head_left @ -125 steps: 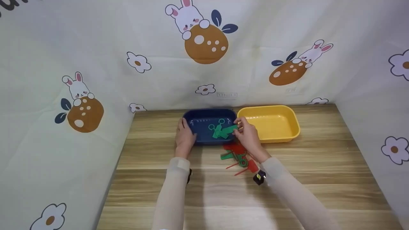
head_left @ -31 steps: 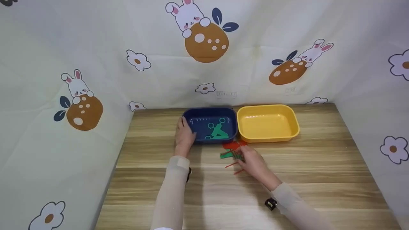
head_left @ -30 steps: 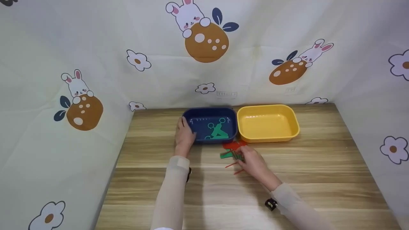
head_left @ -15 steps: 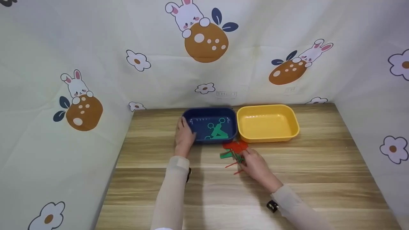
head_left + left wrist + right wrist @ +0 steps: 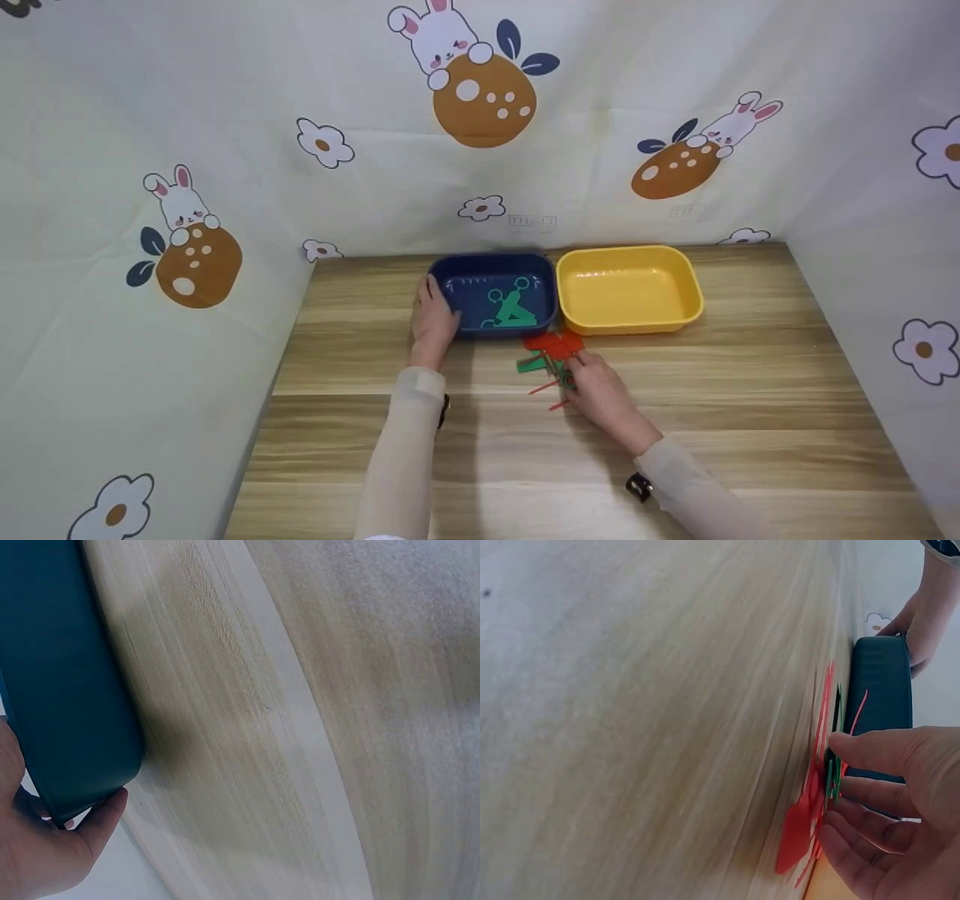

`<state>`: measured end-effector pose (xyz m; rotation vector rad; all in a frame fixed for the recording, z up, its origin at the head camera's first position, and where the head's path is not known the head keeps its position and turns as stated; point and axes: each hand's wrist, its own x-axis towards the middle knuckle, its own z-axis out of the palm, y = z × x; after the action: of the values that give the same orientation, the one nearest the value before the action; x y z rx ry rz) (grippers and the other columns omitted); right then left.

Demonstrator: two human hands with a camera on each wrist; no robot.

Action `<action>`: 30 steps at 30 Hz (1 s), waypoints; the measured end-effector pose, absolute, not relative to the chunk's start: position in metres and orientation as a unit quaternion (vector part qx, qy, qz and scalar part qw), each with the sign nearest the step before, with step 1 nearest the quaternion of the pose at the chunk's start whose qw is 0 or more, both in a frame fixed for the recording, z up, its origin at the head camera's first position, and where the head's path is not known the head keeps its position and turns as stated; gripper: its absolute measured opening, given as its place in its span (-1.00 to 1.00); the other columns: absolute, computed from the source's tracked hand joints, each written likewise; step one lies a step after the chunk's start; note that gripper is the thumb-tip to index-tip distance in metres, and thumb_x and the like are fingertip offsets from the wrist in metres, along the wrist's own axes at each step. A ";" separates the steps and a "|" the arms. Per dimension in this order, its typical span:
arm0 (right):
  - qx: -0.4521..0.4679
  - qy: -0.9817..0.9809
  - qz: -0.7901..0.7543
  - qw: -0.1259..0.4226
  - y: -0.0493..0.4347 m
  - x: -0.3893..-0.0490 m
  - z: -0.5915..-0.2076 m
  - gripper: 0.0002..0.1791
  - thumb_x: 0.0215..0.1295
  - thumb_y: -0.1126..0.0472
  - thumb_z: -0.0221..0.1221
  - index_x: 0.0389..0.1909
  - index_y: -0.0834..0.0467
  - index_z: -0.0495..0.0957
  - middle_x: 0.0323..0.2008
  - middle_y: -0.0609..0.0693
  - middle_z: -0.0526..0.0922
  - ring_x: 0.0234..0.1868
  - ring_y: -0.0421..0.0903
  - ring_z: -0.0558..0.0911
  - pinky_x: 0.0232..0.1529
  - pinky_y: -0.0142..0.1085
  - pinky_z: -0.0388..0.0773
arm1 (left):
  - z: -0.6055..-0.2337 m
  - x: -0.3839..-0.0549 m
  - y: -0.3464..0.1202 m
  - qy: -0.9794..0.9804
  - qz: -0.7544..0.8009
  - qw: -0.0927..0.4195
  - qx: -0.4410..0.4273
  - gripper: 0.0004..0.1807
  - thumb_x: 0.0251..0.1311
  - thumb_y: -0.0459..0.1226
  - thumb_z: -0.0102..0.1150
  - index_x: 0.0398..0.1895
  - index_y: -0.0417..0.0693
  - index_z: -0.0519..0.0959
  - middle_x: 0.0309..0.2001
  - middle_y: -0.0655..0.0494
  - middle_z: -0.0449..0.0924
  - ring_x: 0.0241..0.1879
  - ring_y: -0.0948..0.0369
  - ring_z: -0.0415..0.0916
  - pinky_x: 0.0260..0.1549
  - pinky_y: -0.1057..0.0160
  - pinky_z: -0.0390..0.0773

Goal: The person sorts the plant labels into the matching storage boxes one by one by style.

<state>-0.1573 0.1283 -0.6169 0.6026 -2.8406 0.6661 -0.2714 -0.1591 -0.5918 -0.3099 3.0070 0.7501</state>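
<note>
The step in hand looks like freeing one green piece from the loose pile (image 5: pixel 555 345) on the table (image 5: pixel 517 465). The right hand (image 5: pixel 606 394) comes in from the near right, thumb and fingertips bent about the green ring (image 5: pixel 569 380); I cannot tell whether they have pinched it or only touch it. Best to pinch that ring alone, fingertips low and the red stems (image 5: pixel 545 386) left outside the grip, then lift it slowly, since thin overlapping pieces would probably snag and drag their neighbours along. If two come up together, a small shake or roll of the thumb should part them. Farther left, the left hand (image 5: pixel 435 322) grips the left end of the blue tray (image 5: pixel 472 289), thumb against the outside; a light hold should be enough to stop it sliding.

The pieces look thin, flat and probably a little bendy. On the near side, a red paddle (image 5: pixel 795 835) widens from a slim stem; the green tab (image 5: pixel 531 364) lies at the pile's left, with broader red sheets beyond it, just beside the trays. Farther off, green pieces (image 5: pixel 514 309) with ringed ends lie crossed inside the blue tray, left of the glossy yellow tray (image 5: pixel 630 300).
</note>
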 end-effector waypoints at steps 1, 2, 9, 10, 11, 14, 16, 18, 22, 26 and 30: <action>0.202 -0.951 0.221 0.082 0.128 -0.157 -0.617 -0.70 -0.10 0.35 0.45 -0.29 0.23 0.60 -0.21 0.10 0.61 -0.21 0.10 0.61 -0.22 -0.02 0.64 | -0.592 -0.272 -0.159 0.966 0.240 0.013 -0.100 -0.02 0.30 -0.20 0.27 0.59 -0.26 -0.12 0.59 -0.23 -0.13 0.50 -0.21 0.08 0.38 -0.06 0.33; 0.203 -0.951 0.219 0.082 0.128 -0.157 -0.617 -0.70 -0.09 0.36 0.45 -0.29 0.23 0.60 -0.21 0.10 0.61 -0.21 0.11 0.62 -0.22 -0.02 0.64 | -0.592 -0.271 -0.159 0.966 0.240 0.012 -0.099 -0.02 0.29 -0.20 0.27 0.59 -0.26 -0.11 0.59 -0.23 -0.11 0.50 -0.21 0.08 0.38 -0.07 0.33; 0.199 -0.955 0.206 0.082 0.128 -0.157 -0.619 -0.69 -0.07 0.34 0.47 -0.28 0.24 0.61 -0.17 0.13 0.62 -0.19 0.12 0.61 -0.19 -0.02 0.64 | -0.591 -0.272 -0.158 0.966 0.237 0.016 -0.099 -0.02 0.29 -0.19 0.28 0.59 -0.26 -0.11 0.58 -0.24 -0.10 0.51 -0.20 0.06 0.41 -0.05 0.29; 0.198 -0.955 0.204 0.082 0.128 -0.157 -0.619 -0.70 -0.07 0.34 0.47 -0.28 0.24 0.61 -0.18 0.12 0.62 -0.19 0.12 0.61 -0.19 -0.03 0.64 | -0.591 -0.272 -0.158 0.966 0.237 0.017 -0.100 -0.02 0.29 -0.19 0.28 0.59 -0.25 -0.12 0.58 -0.24 -0.10 0.51 -0.20 0.06 0.41 -0.05 0.29; 0.198 -0.955 0.204 0.081 0.128 -0.157 -0.619 -0.70 -0.06 0.34 0.47 -0.28 0.24 0.61 -0.18 0.12 0.62 -0.19 0.11 0.61 -0.20 -0.04 0.64 | -0.591 -0.272 -0.158 0.966 0.236 0.018 -0.100 -0.02 0.29 -0.19 0.28 0.59 -0.25 -0.12 0.58 -0.24 -0.10 0.51 -0.20 0.06 0.41 -0.04 0.29; 0.197 -0.956 0.205 0.078 0.128 -0.156 -0.618 -0.74 -0.04 0.32 0.44 -0.29 0.23 0.62 -0.20 0.10 0.62 -0.21 0.09 0.60 -0.22 -0.05 0.64 | -0.592 -0.273 -0.159 0.966 0.238 0.019 -0.100 -0.02 0.29 -0.19 0.27 0.59 -0.25 -0.12 0.59 -0.23 -0.11 0.52 -0.19 0.05 0.42 -0.04 0.28; 0.197 -0.956 0.204 0.077 0.128 -0.156 -0.618 -0.75 -0.02 0.31 0.43 -0.29 0.23 0.63 -0.22 0.09 0.61 -0.22 0.08 0.60 -0.23 -0.06 0.64 | -0.592 -0.273 -0.159 0.966 0.237 0.019 -0.101 -0.02 0.30 -0.19 0.27 0.59 -0.24 -0.13 0.59 -0.23 -0.12 0.52 -0.18 0.05 0.43 -0.03 0.27; 0.197 -0.956 0.201 0.078 0.128 -0.156 -0.617 -0.76 -0.02 0.29 0.41 -0.30 0.22 0.64 -0.23 0.08 0.61 -0.23 0.07 0.60 -0.24 -0.06 0.64 | -0.592 -0.272 -0.159 0.966 0.236 0.020 -0.101 -0.02 0.30 -0.19 0.26 0.59 -0.24 -0.13 0.59 -0.22 -0.13 0.52 -0.18 0.04 0.43 -0.03 0.27; 0.200 -0.957 0.193 0.087 0.129 -0.155 -0.617 -0.76 -0.02 0.28 0.41 -0.29 0.22 0.65 -0.23 0.08 0.62 -0.23 0.07 0.60 -0.24 -0.06 0.64 | -0.592 -0.272 -0.159 0.967 0.232 0.021 -0.100 -0.02 0.30 -0.19 0.26 0.59 -0.25 -0.13 0.59 -0.23 -0.12 0.52 -0.18 0.06 0.42 -0.03 0.28; 0.203 -0.957 0.184 0.095 0.130 -0.154 -0.616 -0.77 0.03 0.26 0.41 -0.26 0.21 0.68 -0.21 0.07 0.64 -0.20 0.08 0.60 -0.20 -0.06 0.66 | -0.592 -0.272 -0.159 0.968 0.229 0.021 -0.098 -0.03 0.30 -0.19 0.26 0.58 -0.27 -0.12 0.58 -0.24 -0.10 0.50 -0.20 0.10 0.42 -0.03 0.29; 0.204 -0.957 0.182 0.101 0.130 -0.152 -0.614 -0.77 0.08 0.21 0.42 -0.23 0.19 0.71 -0.21 0.04 0.65 -0.19 0.05 0.61 -0.19 -0.07 0.66 | -0.592 -0.273 -0.160 0.968 0.229 0.021 -0.096 -0.03 0.31 -0.19 0.25 0.58 -0.28 -0.12 0.57 -0.26 -0.10 0.50 -0.20 0.10 0.44 -0.03 0.26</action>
<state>-0.1520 0.1305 -0.6143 0.6021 -2.8255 0.5365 -0.2728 -0.1596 -0.5917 -0.2986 3.0033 0.7098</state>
